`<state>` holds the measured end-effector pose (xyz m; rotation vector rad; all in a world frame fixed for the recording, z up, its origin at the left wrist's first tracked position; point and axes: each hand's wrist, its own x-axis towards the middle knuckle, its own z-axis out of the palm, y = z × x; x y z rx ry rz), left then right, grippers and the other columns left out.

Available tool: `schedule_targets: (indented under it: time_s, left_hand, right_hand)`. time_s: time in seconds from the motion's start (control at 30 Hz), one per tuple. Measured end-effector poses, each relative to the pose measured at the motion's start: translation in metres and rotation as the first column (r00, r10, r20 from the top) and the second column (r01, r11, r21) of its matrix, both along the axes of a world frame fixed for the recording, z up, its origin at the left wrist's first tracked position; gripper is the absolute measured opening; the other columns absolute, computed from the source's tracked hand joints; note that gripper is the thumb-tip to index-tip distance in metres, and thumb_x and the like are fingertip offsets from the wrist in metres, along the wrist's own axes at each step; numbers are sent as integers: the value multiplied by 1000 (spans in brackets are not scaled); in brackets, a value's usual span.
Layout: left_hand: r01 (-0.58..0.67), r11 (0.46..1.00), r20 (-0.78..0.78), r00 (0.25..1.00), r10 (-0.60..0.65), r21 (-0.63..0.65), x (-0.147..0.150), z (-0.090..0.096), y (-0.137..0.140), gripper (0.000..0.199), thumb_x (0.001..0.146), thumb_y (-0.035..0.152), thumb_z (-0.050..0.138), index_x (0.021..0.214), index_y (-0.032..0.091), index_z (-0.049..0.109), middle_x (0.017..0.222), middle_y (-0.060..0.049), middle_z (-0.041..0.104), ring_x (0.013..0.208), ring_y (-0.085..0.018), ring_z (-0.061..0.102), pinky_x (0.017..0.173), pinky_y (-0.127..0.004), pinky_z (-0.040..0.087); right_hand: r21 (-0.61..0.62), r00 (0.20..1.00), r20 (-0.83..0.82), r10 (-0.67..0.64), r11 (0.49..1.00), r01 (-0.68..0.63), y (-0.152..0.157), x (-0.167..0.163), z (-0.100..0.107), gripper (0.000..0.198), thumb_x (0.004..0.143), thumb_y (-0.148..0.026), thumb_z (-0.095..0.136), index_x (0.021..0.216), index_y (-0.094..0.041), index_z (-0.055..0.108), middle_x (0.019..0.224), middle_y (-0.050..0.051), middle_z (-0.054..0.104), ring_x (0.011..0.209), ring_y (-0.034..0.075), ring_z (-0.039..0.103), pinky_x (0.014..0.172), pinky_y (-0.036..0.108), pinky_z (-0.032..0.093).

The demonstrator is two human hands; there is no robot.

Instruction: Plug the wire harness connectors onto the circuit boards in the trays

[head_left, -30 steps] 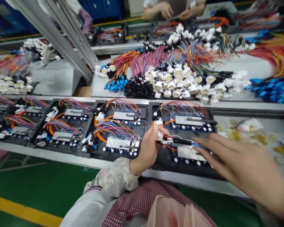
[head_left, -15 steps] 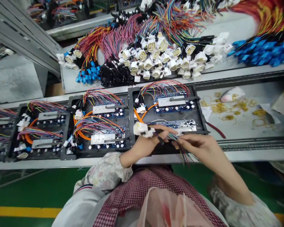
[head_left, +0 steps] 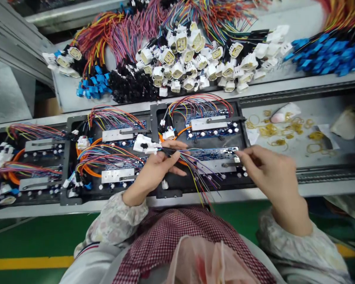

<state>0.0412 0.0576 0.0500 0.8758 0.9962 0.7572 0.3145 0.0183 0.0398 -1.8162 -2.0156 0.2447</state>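
So over on the left you've got black trays (head_left: pixel 65 157) in a row, boards inside with their wires arched over them, I'd guess so nothing trails over the edge. The leftmost one is cut off by the frame.

Next along, the left hand (head_left: pixel 154 169) has its grip closed on a wire bundle (head_left: pixel 205 173), thumb over the dark sleeving right behind the white connector (head_left: pixel 144 144). That connector hangs about where two trays meet, and the loose ends fan out over the right tray (head_left: pixel 169 193). Probably held that close to the plug so the thin wires spread apart and are easier to pick from.

Under the wires is the lower board (head_left: pixel 213 152) in that tray. Its left end is hidden by the hand and bundle, and I can't follow single wires in the tangle.

The right hand (head_left: pixel 266 169) has thumb and index close together by the board's right end. Can't tell if they're pinching anything; the tips are too small to read.

Far right, yellow bands (head_left: pixel 296 126) lie on the tabletop (head_left: pixel 316 118), maybe kept aside within reach. The pale lump (head_left: pixel 349 122) past them? No clue.
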Motion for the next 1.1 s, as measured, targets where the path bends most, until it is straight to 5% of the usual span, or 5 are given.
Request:
schedule_targets:
  time_s: [0.1, 0.27, 0.47, 0.67, 1.1]
  left_hand:
    - [34, 998, 69, 997, -30, -56, 3, -2, 0, 25, 88, 35, 70, 108, 20, 68, 100, -5, 71, 93, -20, 72, 57, -21, 63]
    - [-39, 999, -97, 994, 41, 24, 9, -7, -3, 20, 84, 37, 73, 90, 18, 72, 101, -5, 69, 83, -16, 71, 57, -20, 63]
    - [-10, 999, -147, 989, 15, 32, 9, -13, -6, 25, 87, 39, 71, 101, 19, 73, 105, -6, 69, 66, -11, 68, 50, -19, 59]
    - [16, 1000, -25, 1000, -16, 2, 6, -11, -7, 24, 90, 35, 69, 108, 20, 71, 103, -4, 70, 70, -11, 70, 64, -21, 63]
    - [31, 999, -50, 998, -31, 6, 5, -15, -7, 28, 92, 39, 65, 112, 19, 68, 110, -9, 75, 76, -15, 71, 59, -21, 59]
  right_hand:
    - [91, 996, 66, -51, 995, 45, 0, 3, -9, 21, 97, -34, 55, 95, -19, 69, 64, -1, 66, 51, 11, 54, 52, 26, 35]
    - [161, 995, 78, -59, 986, 46, 0, 2, -21, 18, 97, -31, 55, 97, -19, 69, 74, 1, 73, 55, 13, 60, 55, 26, 38]
    - [96, 987, 147, -57, 994, 43, 5, 0, -31, 23, 98, -35, 52, 93, -19, 69, 66, 1, 69, 55, 15, 60, 55, 27, 34]
    - [81, 984, 168, -64, 995, 51, 8, -1, -32, 25, 98, -35, 51, 92, -20, 70, 62, 1, 66, 52, 15, 57, 54, 28, 31]
    - [-3, 984, 160, -77, 997, 78, 8, 0, -28, 28, 99, -38, 49, 94, -21, 70, 61, 1, 66, 51, 15, 57, 53, 29, 31]
